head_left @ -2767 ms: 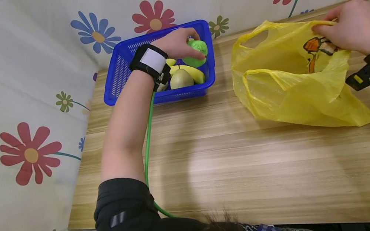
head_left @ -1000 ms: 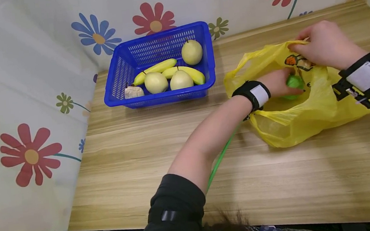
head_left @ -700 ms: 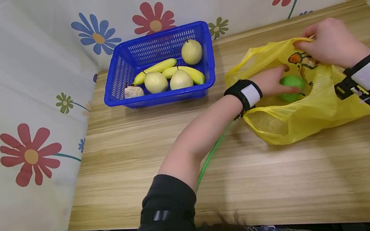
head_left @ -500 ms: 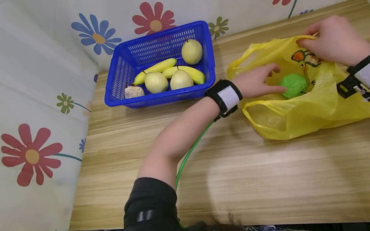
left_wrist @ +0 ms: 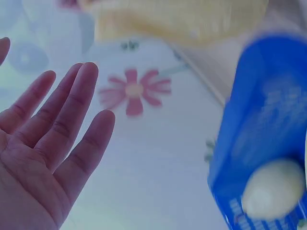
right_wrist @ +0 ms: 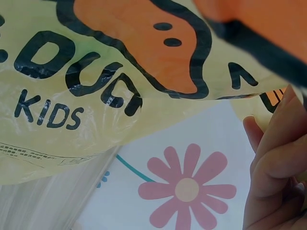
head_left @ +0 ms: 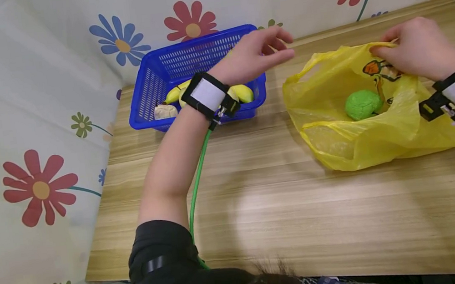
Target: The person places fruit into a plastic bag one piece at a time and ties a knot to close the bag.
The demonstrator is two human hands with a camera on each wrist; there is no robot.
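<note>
My left hand (head_left: 252,55) is over the right part of the blue plastic basket (head_left: 153,57), fingers extended and nothing held. In the left wrist view the palm (left_wrist: 29,177) faces the camera, with a pear (left_wrist: 273,189) in the basket at right. With thumb and fingers my right hand (head_left: 422,48) pinches the far rim of a yellow plastic bag (head_left: 379,141), whose mouth gapes toward the basket. Inside the bag lies a wrinkled green ball (head_left: 361,105). The right wrist view shows the bag's printed side (right_wrist: 105,103) close up.
Bananas (head_left: 242,93) and a pale wrinkled lump (head_left: 164,111) also lie in the basket, partly behind my left forearm. All stands on a wooden table (head_left: 282,200) against a flowered curtain (head_left: 43,109). Green cables (head_left: 198,177) run from both wrists.
My left hand carried the green ball from the basket into the bag, let go of it, and swung back left over the basket. The right hand kept its hold on the bag.
</note>
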